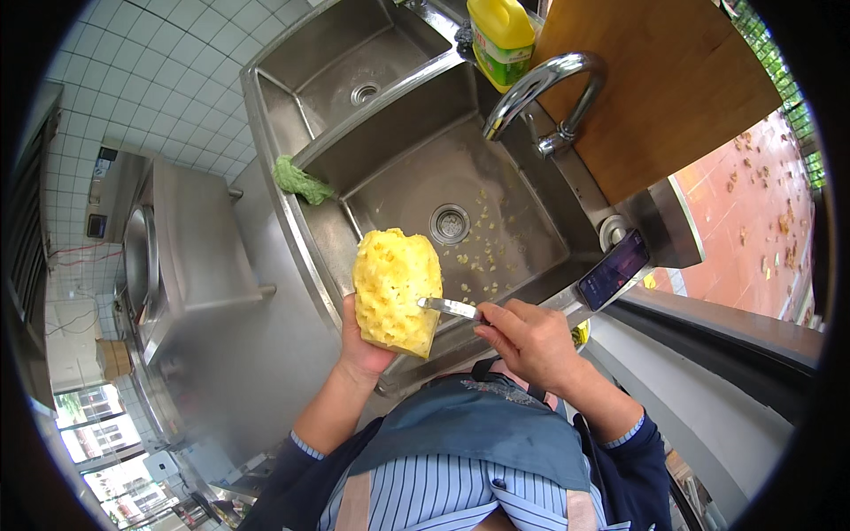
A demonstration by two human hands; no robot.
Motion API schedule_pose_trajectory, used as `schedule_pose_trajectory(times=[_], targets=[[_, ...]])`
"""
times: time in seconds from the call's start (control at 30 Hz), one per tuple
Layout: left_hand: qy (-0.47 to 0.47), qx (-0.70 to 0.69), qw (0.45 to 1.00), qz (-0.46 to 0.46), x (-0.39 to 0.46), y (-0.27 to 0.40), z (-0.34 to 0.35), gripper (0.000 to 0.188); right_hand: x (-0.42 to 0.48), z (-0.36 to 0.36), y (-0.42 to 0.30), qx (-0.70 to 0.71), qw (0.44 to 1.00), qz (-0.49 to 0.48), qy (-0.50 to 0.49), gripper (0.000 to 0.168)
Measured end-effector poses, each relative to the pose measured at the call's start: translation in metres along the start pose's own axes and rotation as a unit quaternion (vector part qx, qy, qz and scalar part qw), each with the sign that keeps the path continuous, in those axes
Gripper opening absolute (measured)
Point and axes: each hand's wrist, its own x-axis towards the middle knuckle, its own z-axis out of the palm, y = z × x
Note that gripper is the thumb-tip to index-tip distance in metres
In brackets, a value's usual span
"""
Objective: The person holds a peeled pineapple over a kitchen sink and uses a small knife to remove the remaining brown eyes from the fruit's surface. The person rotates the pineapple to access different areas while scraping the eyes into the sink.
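A peeled pineapple, its yellow surface dotted with pits, is held over the near edge of the steel sink. My left hand supports it from the left and below; part of the fingers is hidden behind the fruit. My right hand grips a small metal tool, perhaps a pineapple eye remover, whose far end touches the fruit's right side. Small yellow pieces lie scattered on the floor of the sink basin, right of the drain.
A green cloth hangs on the sink's left rim. The chrome faucet arches over the basin's right side, near a yellow jug and a wooden board. A smartphone rests at the right edge. A second basin lies beyond.
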Motion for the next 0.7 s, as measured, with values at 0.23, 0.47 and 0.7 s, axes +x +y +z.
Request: schedule_pose_trajectory(times=[0.23,0.47,0.7], targets=[[-0.016,-0.007,1.0,-0.002,-0.002,-0.001,-0.002,0.077,0.008,-0.016,-0.012,-0.018,0.998,0.031,-0.055,0.018],[-0.022,-0.095,0.995,-0.026,0.006,-0.018,0.026,0.077,0.002,0.031,0.005,0.293,0.951,0.1,0.008,0.019],[0.003,-0.011,1.0,-0.014,0.006,-0.017,0.019,0.084,-0.006,0.006,0.006,0.161,0.984,0.07,0.014,0.019]])
